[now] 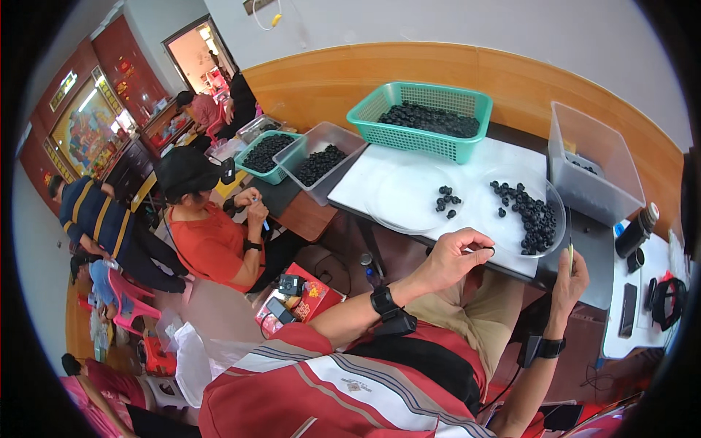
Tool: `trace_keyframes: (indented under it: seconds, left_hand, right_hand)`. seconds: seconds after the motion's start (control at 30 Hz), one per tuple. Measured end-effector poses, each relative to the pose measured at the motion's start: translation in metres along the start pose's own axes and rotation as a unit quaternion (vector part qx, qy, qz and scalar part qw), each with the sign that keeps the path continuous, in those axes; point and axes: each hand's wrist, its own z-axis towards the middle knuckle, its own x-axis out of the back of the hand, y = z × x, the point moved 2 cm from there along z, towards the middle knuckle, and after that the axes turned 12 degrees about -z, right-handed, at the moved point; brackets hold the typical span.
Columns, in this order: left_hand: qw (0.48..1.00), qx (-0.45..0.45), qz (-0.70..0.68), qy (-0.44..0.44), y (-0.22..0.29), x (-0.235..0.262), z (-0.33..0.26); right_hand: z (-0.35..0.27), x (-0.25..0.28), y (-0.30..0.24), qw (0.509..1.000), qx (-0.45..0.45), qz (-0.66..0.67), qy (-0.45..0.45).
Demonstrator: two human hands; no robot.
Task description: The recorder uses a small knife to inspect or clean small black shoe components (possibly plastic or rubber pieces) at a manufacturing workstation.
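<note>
I have a dark surface ahead of both hands' fingers, with a white sheet over much of it. Beyond the left fingers, on the far side, I see a green basket full of black pieces; beyond the right fingers stands a clear bin with some dark pieces low inside. Just past the left fingertips lies the right tray, round and clear, carrying a heap of black pieces. The left tray lies farther left of those fingers, a small cluster toward its right side. On my right hand, the fingers are pinched round a thin tool pointing away. On my left hand, thumb and forefinger are closed on one small black piece, right at the fingertips, facing the right hand; its detail is too small to tell.
</note>
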Motion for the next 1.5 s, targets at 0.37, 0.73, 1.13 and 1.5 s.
trace_keyframes:
  seconds: [0.37, 0.73, 1.13, 1.5]
  left_hand:
    - [0.978, -0.148, 0.143, 0.03, 0.015, 0.024, 0.002]
    - [0.953, -0.186, 0.222, 0.09, 0.033, 0.05, 0.014]
    - [0.93, -0.166, 0.31, 0.105, 0.035, 0.083, 0.032]
    - [0.902, -0.058, 0.427, 0.04, 0.039, 0.087, 0.065]
  right_hand:
    - [-0.004, 0.001, 0.009, 0.997, 0.022, -0.066, -0.02]
    - [-0.003, 0.003, -0.002, 0.994, 0.003, -0.105, -0.044]
    - [-0.006, -0.001, -0.005, 0.996, -0.027, -0.08, 0.002]
    - [-0.007, -0.001, -0.006, 0.996, -0.039, -0.076, 0.014]
